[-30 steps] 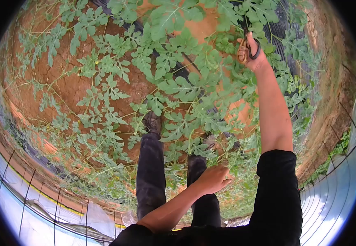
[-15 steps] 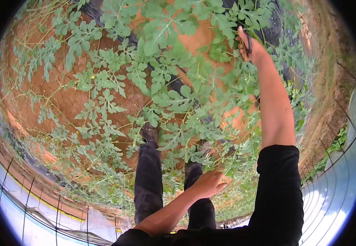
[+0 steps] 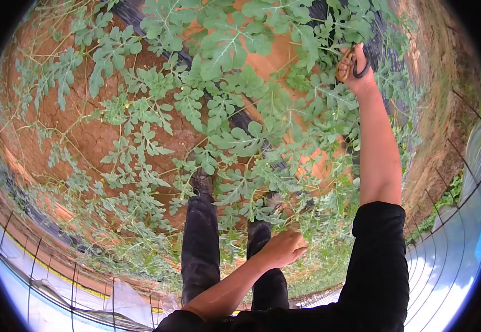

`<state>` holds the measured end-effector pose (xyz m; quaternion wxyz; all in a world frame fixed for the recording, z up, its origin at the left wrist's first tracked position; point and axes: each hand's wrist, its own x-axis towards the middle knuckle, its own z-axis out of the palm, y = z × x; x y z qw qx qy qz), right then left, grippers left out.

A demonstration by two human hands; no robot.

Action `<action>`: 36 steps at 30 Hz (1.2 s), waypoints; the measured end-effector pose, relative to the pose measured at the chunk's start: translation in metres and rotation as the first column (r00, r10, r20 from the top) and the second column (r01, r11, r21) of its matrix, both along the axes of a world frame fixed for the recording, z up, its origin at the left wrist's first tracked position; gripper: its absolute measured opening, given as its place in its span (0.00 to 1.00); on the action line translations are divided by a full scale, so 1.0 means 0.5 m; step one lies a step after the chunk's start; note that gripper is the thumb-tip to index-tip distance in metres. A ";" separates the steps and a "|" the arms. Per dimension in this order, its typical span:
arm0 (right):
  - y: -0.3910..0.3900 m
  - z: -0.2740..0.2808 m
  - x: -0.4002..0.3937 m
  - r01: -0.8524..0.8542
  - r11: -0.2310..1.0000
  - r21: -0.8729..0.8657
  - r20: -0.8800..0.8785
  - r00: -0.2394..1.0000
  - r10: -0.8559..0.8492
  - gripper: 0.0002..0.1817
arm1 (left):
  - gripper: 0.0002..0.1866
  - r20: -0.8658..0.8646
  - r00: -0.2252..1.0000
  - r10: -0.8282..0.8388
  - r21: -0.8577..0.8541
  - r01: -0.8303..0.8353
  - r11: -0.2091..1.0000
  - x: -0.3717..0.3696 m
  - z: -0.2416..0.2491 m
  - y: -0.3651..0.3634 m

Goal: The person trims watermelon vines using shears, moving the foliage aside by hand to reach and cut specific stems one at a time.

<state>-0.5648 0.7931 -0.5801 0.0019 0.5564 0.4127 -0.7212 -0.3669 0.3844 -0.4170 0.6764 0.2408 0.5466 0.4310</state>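
My right hand (image 3: pixel 355 69) reaches out among watermelon vines at the upper right. Its fingers are wrapped round a pair of scissors (image 3: pixel 361 71), whose dark looped handle shows beside the thumb; leaves and fingers hide the blades. Lobed green watermelon leaves (image 3: pixel 356 27) lie just beyond that hand. My left hand (image 3: pixel 283 249) is closed in a fist near my knee, and nothing sticks out of it. Its palm and the inside of the fingers are hidden.
Vines with broad leaves (image 3: pixel 232 47) spread around my dark-trousered legs (image 3: pixel 200 249). Strips of black plastic mulch (image 3: pixel 240 119) cross the brown soil (image 3: pixel 80 138). Wire hoops and plastic sheeting (image 3: pixel 445 249) stand at the lower right, with more sheeting at the lower left.
My right hand has moved a little to the right with the scissors, and the hand has turned so more of the handle and curled fingers shows. The left hand has stayed in place.
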 end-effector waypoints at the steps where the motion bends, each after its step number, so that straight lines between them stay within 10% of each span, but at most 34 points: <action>1: 0.001 0.004 -0.002 0.002 1.000 0.001 0.001 1.000 -0.002 0.34 | 0.18 -0.054 0.996 0.075 0.034 -0.073 0.997 -0.001 0.001 -0.001; 7: 0.020 0.021 -0.022 -0.513 0.858 0.026 0.533 0.733 0.423 0.38 | 0.17 -0.053 0.995 0.083 0.044 -0.081 0.996 -0.003 -0.001 -0.005; 31: 0.072 0.001 -0.081 -0.660 0.741 0.123 0.493 0.689 0.531 0.46 | 0.19 0.051 0.999 -0.005 -0.011 0.006 1.000 -0.021 -0.004 -0.006; 36: 0.037 0.002 -0.044 -0.492 0.850 0.188 0.385 0.833 0.397 0.42 | 0.17 -0.031 0.996 0.087 0.043 -0.085 0.995 -0.008 -0.006 -0.006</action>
